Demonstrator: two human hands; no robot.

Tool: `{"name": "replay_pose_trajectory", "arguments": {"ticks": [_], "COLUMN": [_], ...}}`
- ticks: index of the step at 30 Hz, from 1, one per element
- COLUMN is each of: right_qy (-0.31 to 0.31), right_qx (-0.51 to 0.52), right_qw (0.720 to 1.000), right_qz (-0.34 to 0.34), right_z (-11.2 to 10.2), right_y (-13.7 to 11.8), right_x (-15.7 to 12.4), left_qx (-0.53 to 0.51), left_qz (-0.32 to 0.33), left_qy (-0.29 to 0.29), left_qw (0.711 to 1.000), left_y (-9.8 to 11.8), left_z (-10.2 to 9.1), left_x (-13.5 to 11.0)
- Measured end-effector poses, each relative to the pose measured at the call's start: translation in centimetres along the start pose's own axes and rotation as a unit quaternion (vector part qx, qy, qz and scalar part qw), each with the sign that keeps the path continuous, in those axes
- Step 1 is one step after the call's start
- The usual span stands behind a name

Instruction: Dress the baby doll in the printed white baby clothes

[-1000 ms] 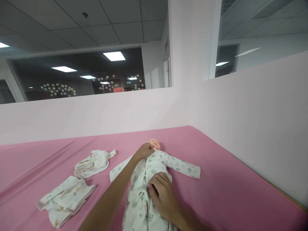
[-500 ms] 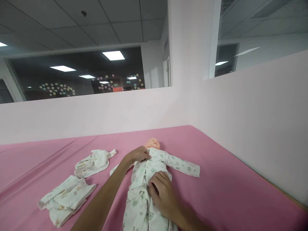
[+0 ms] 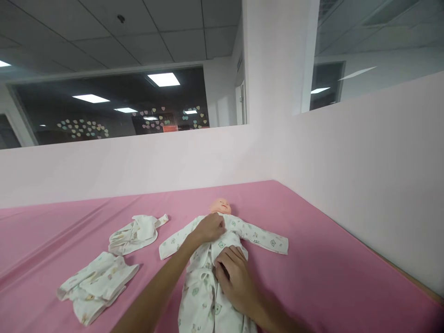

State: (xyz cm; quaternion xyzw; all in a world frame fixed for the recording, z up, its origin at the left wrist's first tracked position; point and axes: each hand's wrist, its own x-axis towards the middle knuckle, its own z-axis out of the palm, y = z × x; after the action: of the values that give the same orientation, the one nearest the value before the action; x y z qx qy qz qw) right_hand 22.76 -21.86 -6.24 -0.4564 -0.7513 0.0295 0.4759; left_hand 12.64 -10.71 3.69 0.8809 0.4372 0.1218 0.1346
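Observation:
A baby doll lies on its back on the pink sheet, only its head showing. White baby clothes with small green prints cover it: a long-sleeved top with both sleeves spread, and trousers below. My left hand is closed at the chest of the top, near the collar; its fingertips are partly hidden. Lower down, my right hand has its fingers curled on the front edge of the top, just above the trousers, and grips the cloth there.
Two more pieces of white printed baby clothing lie to the left: a crumpled one farther back and a folded one nearer. The pink sheet reaches the white walls behind and at right. Windows are set above.
My left hand has moved a little to the right across the doll's chest, so the left sleeve shows more. My right hand has stayed in place.

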Motion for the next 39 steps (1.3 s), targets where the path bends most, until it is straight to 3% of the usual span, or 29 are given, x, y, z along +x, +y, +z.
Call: {"name": "replay_pose_trajectory", "arguments": {"ticks": [3,8,15,21,33,39], "right_qy": [0.006,0.012,0.011,0.009,0.011,0.005], "right_qx": [-0.006,-0.011,-0.009,-0.010,-0.014,-0.008], "right_qw": [1.000,1.000,1.000,1.000,1.000,1.000], "right_qz": [-0.002,-0.012,-0.010,-0.011,-0.011,-0.006], "right_z": [0.0,-0.2,-0.2,-0.2,-0.2,-0.3], "right_y": [-0.1,-0.3,-0.3,-0.3,-0.4,-0.4], "right_x": [0.0,0.1,0.0,-0.1,0.0,0.0], "left_qx": [-0.042,-0.034,-0.036,-0.036,-0.097,-0.113], "left_qz": [0.038,-0.036,-0.043,-0.054,-0.064,-0.086], "left_qy": [-0.023,0.000,-0.018,-0.017,-0.074,-0.056], "left_qw": [0.998,0.999,0.998,0.998,0.990,0.988], "left_y": [-0.3,-1.8,-1.5,-1.8,-2.8,-2.6], "left_z": [-0.8,-0.6,-1.0,-0.8,-1.2,-0.8], "left_x": [-0.8,-2.5,-4.3,-4.8,-5.3,-5.5]}}
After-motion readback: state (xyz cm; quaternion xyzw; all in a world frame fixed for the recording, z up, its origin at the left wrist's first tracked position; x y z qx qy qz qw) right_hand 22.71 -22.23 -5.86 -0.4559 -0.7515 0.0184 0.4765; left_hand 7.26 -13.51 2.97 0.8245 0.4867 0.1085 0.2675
